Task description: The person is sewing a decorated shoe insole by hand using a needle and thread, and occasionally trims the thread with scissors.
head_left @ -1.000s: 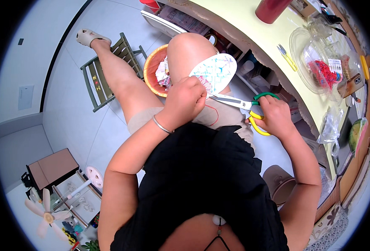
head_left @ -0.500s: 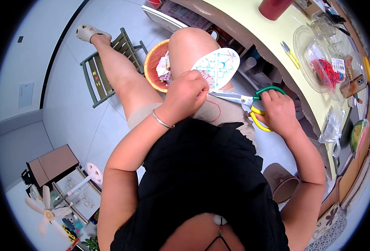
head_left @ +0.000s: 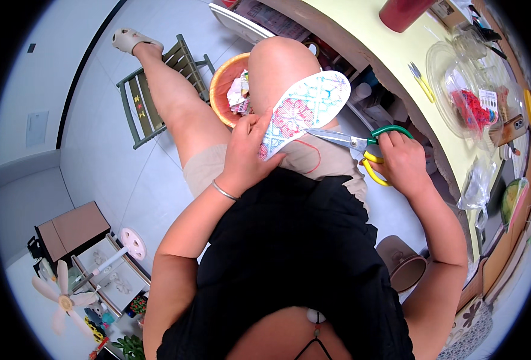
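Embroidered insole (head_left: 325, 96) over right thigh (head_left: 277, 66), near desk's (head_left: 388, 51) edge, gripped by left hand (head_left: 247, 150). Right hand (head_left: 402, 159) grips scissors (head_left: 355, 143). Best hold blades (head_left: 331, 137) level with insole, clear of stitching (head_left: 292, 117), red thread (head_left: 320, 157) untangled.

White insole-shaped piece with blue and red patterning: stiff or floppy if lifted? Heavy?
The white insole-shaped piece is probably fairly stiff: held near one end by the left grip, its far end juts out without obvious sag. Likely light too, since it looks thin. The thin red thread by its edge might drag along; attachment unclear.
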Motion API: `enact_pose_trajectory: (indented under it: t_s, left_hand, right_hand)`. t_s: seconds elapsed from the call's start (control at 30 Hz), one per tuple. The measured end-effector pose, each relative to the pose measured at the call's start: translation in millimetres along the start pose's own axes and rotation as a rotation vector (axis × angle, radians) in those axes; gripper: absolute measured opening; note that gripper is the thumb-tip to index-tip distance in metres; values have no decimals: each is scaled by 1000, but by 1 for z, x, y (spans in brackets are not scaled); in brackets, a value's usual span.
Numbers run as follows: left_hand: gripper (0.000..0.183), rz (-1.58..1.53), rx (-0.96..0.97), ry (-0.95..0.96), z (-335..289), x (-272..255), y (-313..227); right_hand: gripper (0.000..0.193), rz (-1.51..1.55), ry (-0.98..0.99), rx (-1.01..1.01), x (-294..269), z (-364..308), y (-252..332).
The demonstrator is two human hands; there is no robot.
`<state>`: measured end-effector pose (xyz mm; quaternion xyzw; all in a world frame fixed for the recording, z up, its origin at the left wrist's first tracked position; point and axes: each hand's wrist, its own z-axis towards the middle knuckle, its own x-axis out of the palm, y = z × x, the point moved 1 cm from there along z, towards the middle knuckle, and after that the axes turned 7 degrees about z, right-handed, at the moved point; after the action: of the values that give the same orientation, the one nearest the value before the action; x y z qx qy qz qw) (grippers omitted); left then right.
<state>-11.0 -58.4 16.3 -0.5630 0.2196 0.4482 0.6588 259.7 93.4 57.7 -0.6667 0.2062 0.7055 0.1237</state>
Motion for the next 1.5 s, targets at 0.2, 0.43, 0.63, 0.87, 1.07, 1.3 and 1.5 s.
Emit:
enact_pose_trajectory:
  t_s: [0.2,0.43,0.63,0.87,1.07,1.3,1.5]
  left_hand:
    - [79,-66,7,-6,2,5,7]
    - [76,-62,34,-14,7,2,9]
    - [77,-98,3,-11,8,2,7]
    - [78,-113,-1,-20,9,1,7]
    - [78,-121,-18,-2,10,1,6]
    - [77,-123,-13,-2,10,1,6]
    - [77,-115,-12,-1,10,1,5]
  right_hand:
    - [44,-29,-15,-18,-1,4,-2]
    - [45,-13,-36,-12,5,5,-1]
    - [47,-23,-80,23,9,5,3]
    - [50,28,-87,20,16,6,3]
    - [50,48,-91,8,25,4,-2]
    - [47,16,-117,-13,29,3,-6]
    - [52,5,-133,-13,22,5,-1]
